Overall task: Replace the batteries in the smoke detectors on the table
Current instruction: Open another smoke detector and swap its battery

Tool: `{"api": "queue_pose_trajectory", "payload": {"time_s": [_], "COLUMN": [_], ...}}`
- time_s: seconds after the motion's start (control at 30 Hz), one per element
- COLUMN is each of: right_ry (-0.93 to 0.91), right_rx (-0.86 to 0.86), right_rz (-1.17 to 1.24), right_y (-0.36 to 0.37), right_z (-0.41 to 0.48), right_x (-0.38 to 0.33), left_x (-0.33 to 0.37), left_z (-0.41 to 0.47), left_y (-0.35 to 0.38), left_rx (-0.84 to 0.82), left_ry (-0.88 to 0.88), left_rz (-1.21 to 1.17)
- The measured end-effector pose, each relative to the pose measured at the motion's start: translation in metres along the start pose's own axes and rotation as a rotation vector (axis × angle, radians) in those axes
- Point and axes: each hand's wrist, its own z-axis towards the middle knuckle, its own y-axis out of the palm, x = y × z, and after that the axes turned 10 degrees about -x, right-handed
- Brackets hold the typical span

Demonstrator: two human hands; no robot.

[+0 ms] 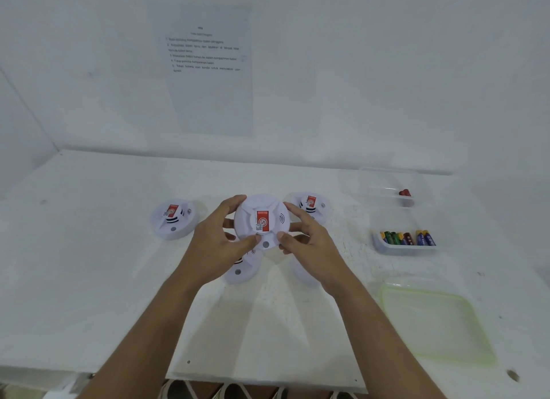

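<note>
A round white smoke detector [262,220] with a red label is held above the white table [89,279], face toward me. My left hand [217,244] grips its left rim, thumb on the front edge. My right hand [306,241] grips its right rim, thumb near the small grey button. Other white detectors rest on the table: one at the left [174,220], one behind my right hand [311,205], one partly hidden under my left hand [242,269], and another mostly hidden under my right hand [303,275].
A clear tub [387,247] at the right holds several coloured batteries [409,238]. Behind it a second clear tub [375,187] holds one red battery [404,193]. A green-rimmed lid [434,321] lies at the near right. An instruction sheet [208,68] hangs on the wall.
</note>
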Motion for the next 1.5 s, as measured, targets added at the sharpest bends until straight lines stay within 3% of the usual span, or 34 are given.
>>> {"api": "queue_pose_trajectory", "payload": {"time_s": [1.5], "right_ry": [0.075], "right_rx": [-0.078], "right_rz": [-0.191], "right_y": [-0.016], "right_z": [0.094], "right_x": [0.003], "left_x": [-0.042], "left_z": [0.082], "left_y": [-0.014], "left_rx": [0.046], "left_ry": [-0.066], "left_rz": [0.047]}}
